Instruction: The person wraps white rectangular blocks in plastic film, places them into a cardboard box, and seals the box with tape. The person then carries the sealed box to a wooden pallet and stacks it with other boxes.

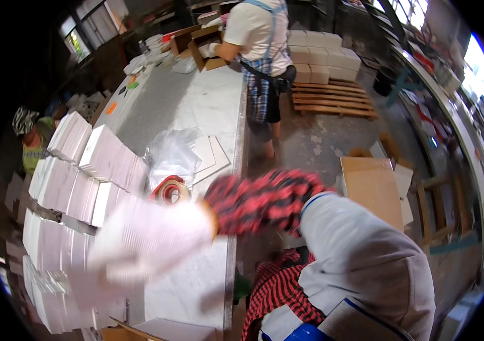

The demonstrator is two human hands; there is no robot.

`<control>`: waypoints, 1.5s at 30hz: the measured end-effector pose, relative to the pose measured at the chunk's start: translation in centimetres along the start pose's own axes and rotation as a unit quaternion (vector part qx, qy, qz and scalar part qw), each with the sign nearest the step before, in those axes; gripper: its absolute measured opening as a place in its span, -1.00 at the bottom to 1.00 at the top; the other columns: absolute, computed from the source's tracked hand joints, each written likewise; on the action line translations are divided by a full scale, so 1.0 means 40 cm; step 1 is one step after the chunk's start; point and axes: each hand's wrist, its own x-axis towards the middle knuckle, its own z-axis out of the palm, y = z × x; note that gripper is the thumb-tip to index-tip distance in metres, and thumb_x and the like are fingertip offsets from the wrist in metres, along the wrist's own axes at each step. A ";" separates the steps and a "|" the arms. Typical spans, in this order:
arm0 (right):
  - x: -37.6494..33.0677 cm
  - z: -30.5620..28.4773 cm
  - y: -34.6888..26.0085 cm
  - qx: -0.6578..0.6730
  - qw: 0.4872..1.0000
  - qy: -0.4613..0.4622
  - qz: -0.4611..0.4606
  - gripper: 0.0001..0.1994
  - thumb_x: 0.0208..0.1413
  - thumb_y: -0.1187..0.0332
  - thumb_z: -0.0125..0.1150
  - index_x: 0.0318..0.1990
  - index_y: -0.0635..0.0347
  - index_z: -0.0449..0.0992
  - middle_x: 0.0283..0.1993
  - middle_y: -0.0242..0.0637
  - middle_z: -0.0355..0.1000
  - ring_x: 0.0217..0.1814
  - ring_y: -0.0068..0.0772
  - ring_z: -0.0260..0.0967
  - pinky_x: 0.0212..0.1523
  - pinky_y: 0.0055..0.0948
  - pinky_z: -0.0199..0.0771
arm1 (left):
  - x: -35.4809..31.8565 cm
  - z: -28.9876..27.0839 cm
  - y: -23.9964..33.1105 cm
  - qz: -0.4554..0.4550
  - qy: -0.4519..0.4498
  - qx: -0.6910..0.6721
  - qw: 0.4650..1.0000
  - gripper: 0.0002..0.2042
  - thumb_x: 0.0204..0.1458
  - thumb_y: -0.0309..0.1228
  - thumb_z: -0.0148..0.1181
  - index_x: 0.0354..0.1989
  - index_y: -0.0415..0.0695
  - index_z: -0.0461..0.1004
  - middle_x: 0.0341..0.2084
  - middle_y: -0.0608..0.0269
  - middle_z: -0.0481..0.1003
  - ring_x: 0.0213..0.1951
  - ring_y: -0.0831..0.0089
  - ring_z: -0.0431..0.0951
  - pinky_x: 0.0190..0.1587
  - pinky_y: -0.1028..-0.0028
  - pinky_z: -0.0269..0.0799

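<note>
My right hand [259, 202], in a red and black glove with a grey sleeve behind it, reaches left over the long grey table [196, 102]. It is closed on the edge of a stack of white flat sheets [151, 238], which is blurred by motion above the table's near part. Just beyond the stack lies a roll of tape [169, 191] with a red rim. My left hand does not show in the picture.
Rows of stacked white sheets [88, 165] fill the table's left side. A clear plastic bag [171, 150] and loose white tiles [210, 156] lie mid-table. A person in an apron [262, 51] works at cardboard boxes [202, 45]. A wooden pallet [333, 99] and cardboard sheet [371, 187] lie on the floor to the right.
</note>
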 end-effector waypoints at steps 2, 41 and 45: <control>0.002 0.192 -0.061 -0.014 0.995 0.074 -0.061 -0.84 0.15 0.28 0.18 -0.27 0.17 0.51 -0.36 -0.06 0.48 -0.33 0.05 0.48 -0.34 -0.13 0.50 | 0.014 -0.016 0.008 0.014 -0.020 0.027 0.999 -0.15 -0.45 0.11 0.69 0.14 0.08 0.57 -0.37 0.11 0.62 -0.35 0.03 0.63 -0.26 0.03 0.49; -0.040 0.891 -0.099 -0.068 0.763 -0.643 0.031 -0.75 0.11 0.20 0.26 -0.10 -0.09 0.75 0.08 -0.17 0.55 0.04 -0.01 0.60 -0.03 -0.05 0.64 | -0.024 0.050 -0.163 0.188 0.128 -0.400 0.888 -0.42 -0.21 -0.26 0.58 0.06 -0.11 0.58 -0.08 0.16 0.58 -0.04 0.11 0.57 -0.04 0.14 0.42; -0.076 0.925 -0.078 -0.146 0.748 -0.646 0.036 -0.75 0.20 0.20 0.21 -0.12 0.03 0.74 0.00 -0.19 0.61 0.02 -0.03 0.62 -0.07 -0.05 0.66 | -0.021 0.041 -0.142 0.149 0.072 -0.329 0.930 -0.34 -0.15 -0.24 0.54 0.19 -0.16 0.51 -0.01 0.06 0.51 -0.16 0.00 0.53 -0.06 0.09 0.38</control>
